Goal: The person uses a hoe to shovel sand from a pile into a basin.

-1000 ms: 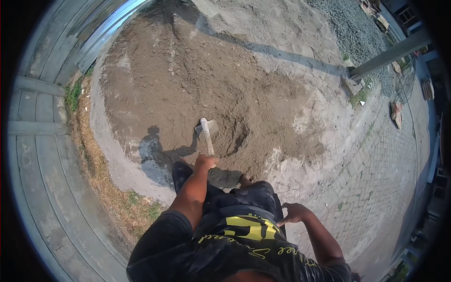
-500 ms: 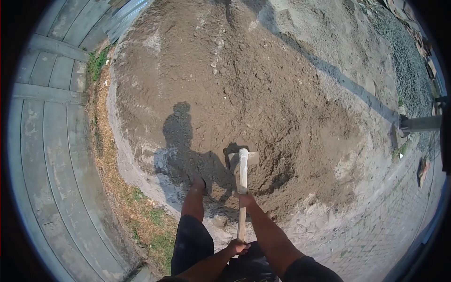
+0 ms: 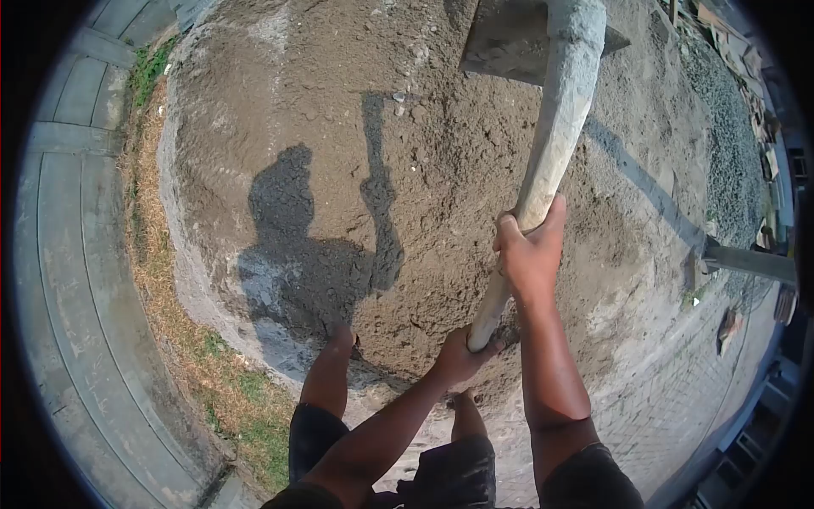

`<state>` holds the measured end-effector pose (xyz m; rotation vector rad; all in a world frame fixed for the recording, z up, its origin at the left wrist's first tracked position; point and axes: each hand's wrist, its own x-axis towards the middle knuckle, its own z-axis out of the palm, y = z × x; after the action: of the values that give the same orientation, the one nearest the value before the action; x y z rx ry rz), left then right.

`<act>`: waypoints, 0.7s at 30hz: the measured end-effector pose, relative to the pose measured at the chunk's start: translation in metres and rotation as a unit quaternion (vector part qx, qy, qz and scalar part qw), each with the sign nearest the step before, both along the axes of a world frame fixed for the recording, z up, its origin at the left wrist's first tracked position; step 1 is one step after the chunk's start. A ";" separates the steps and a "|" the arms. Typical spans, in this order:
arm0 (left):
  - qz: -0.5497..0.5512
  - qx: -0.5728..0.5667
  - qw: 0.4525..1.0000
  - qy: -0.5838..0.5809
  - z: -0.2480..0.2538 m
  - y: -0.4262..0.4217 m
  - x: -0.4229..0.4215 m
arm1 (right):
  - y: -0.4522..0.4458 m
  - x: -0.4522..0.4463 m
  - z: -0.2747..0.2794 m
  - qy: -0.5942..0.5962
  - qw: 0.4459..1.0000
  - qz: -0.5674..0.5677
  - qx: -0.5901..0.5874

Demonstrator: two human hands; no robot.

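Note:
A hoe [image 3: 560,119] with a pale wooden handle is raised toward the camera at the upper right. Its wide metal blade [image 3: 509,42] hangs over the far part of the soil pile and is cut off by the top of the view. My right hand [image 3: 532,259] is wrapped round the middle of the handle. Lower down, my left hand [image 3: 462,356] grips the handle's butt end. Loose brown soil [image 3: 458,220] is heaped below the hoe, and my shadow [image 3: 297,246] falls across it. Both my legs [image 3: 326,373] stand at the pile's near edge.
On the left runs a grey concrete panel wall [image 3: 102,280], with a strip of dry grass [image 3: 195,356] beside it. Grey gravel [image 3: 725,161] lies at the far right, near a post [image 3: 750,263]. Paving [image 3: 670,407] spreads at the lower right.
The hoe has swung up from the soil near my feet to high in front of me. Both hands have risen with it, keeping hold of the handle.

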<state>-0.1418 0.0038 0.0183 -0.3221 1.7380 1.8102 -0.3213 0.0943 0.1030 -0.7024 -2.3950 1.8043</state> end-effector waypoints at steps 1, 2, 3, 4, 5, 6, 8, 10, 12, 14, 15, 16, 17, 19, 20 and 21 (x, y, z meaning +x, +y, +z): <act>0.004 0.037 0.998 0.048 -0.003 0.001 -0.064 | -0.002 -0.047 0.020 0.043 0.998 0.007 0.053; -0.009 0.071 0.994 0.088 -0.025 0.000 -0.117 | -0.004 -0.089 0.017 0.085 0.990 -0.001 0.109; -0.006 0.036 0.994 0.100 -0.034 0.003 -0.161 | -0.003 -0.121 0.001 0.081 0.985 0.002 0.153; -0.009 0.019 0.999 0.045 -0.042 0.005 -0.190 | -0.003 -0.152 -0.015 0.076 0.978 0.004 0.196; -0.014 0.001 1.000 -0.006 -0.053 0.006 -0.204 | -0.003 -0.175 -0.032 0.054 0.980 0.014 0.189; -0.017 0.004 1.000 -0.010 -0.066 0.004 -0.194 | -0.001 -0.192 -0.073 0.008 0.979 0.038 0.199; 0.076 0.070 0.981 -0.164 -0.083 0.001 -0.155 | 0.004 -0.186 -0.204 -0.096 0.971 0.099 0.193; 0.089 0.040 0.976 -0.193 -0.099 -0.007 -0.111 | -0.002 -0.151 -0.279 -0.174 0.960 0.139 0.169; 0.102 0.010 0.970 -0.220 -0.106 -0.015 -0.078 | -0.013 -0.108 -0.295 -0.202 0.955 0.148 0.161; 0.074 -0.022 0.963 -0.258 -0.101 -0.021 -0.057 | -0.015 -0.082 -0.293 -0.114 0.980 0.113 0.118; 0.081 -0.033 0.967 -0.238 -0.095 -0.020 -0.042 | -0.018 -0.063 -0.278 -0.156 0.978 0.105 0.090; 0.087 -0.042 0.972 -0.215 -0.085 -0.019 -0.026 | -0.019 -0.043 -0.255 -0.195 0.974 0.096 0.064; 0.105 -0.026 0.965 -0.237 -0.074 -0.020 -0.006 | -0.024 -0.019 -0.228 -0.224 0.970 0.090 0.036; 0.101 -0.042 0.965 -0.236 -0.057 -0.026 0.044 | -0.028 0.036 -0.208 -0.238 0.965 0.094 0.051; 0.080 -0.074 0.970 -0.215 -0.058 -0.026 0.075 | -0.032 0.065 -0.198 -0.240 0.967 0.082 0.014; 0.082 -0.089 0.977 -0.177 -0.063 -0.022 0.118 | -0.035 0.094 -0.184 -0.222 0.970 0.094 0.025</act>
<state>-0.0243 -0.0186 -0.0443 -0.8313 1.6558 1.5894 -0.2274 0.0595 -0.0806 -0.9959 -2.8663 1.7995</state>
